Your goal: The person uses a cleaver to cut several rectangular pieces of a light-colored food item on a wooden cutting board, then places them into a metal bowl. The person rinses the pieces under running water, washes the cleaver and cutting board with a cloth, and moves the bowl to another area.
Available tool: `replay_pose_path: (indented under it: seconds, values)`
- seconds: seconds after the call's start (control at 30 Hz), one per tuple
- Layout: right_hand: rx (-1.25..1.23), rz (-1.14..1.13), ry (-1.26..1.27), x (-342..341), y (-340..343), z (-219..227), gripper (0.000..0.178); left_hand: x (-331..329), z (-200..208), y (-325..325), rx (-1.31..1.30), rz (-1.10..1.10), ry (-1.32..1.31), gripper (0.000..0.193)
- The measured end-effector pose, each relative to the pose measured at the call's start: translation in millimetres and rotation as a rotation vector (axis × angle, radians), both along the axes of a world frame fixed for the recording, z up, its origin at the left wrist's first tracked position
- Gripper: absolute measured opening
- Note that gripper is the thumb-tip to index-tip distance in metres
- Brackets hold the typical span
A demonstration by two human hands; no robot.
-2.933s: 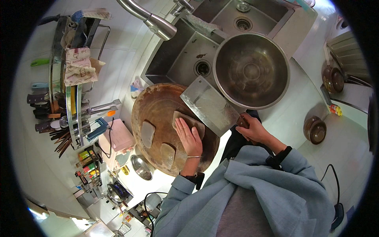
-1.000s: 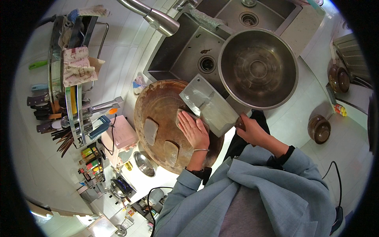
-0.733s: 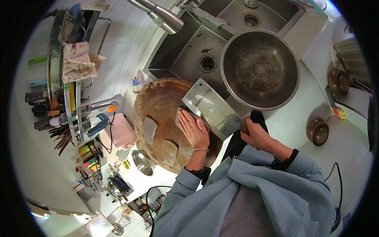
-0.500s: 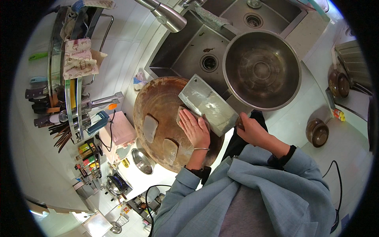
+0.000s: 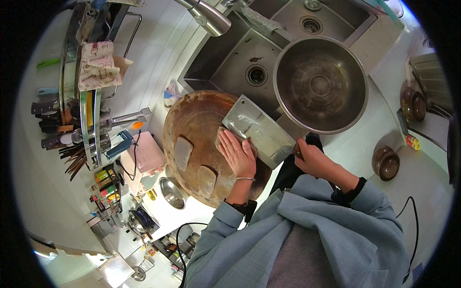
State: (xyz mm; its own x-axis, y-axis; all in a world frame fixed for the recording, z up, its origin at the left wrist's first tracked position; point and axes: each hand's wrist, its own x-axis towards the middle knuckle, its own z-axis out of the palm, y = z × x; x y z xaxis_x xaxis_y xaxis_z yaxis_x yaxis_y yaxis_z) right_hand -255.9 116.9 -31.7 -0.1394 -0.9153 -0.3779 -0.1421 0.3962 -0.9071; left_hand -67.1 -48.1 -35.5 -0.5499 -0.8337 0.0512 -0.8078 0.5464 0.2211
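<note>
There's the cleaver (image 5: pixel 259 132), slanting over the round board's (image 5: pixel 197 113) right side — blade end up-left, handle down-right, right hand's (image 5: pixel 314 159) grip wrapped round it — left hand (image 5: pixel 238 153) flat, thumb spread, atop a greyish slab (image 5: pixel 218 141).

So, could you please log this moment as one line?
left hand: flat on grey slab | right hand: holding cleaver | round board: two more slabs, untouched | steel basin: by sink

Slab (image 5: pixel 218 140) mostly hidden by L grip (image 5: pixel 239 157), cleaver hndl (image 5: pixel 297 152) partly by R grip (image 5: pixel 312 159), faucet (image 5: pixel 212 18) cropped @ top.
</note>
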Motion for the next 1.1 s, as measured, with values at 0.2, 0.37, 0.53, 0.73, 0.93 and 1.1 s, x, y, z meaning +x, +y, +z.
replay_pose_path:
  seconds: [0.2,0.37,0.53,0.73,0.93,1.1]
  values:
    - [-0.048,-0.001,0.077,3,-23,-4,0.026,1,-3,-1,-0.003,-0.005,0.013,0.065]
    - [-0.09,0.001,0.069,1,-40,-1,0.026,4,2,-3,0.031,-0.014,-0.01,0.062]
    - [-0.038,0.023,-0.039,-10,-39,7,0.034,18,15,-9,0.336,0.117,0.632,0.054]
    - [0.035,-0.021,-0.605,-21,-29,6,0.064,23,18,-19,0.327,0.217,0.702,0.051]
    - [0.117,-0.046,-0.78,-20,-26,3,0.06,17,20,-18,0.101,0.006,0.294,0.051]
    - [0.15,-0.004,-0.487,-17,-31,8,0.051,10,8,-11,0.065,-0.005,0.067,0.063]
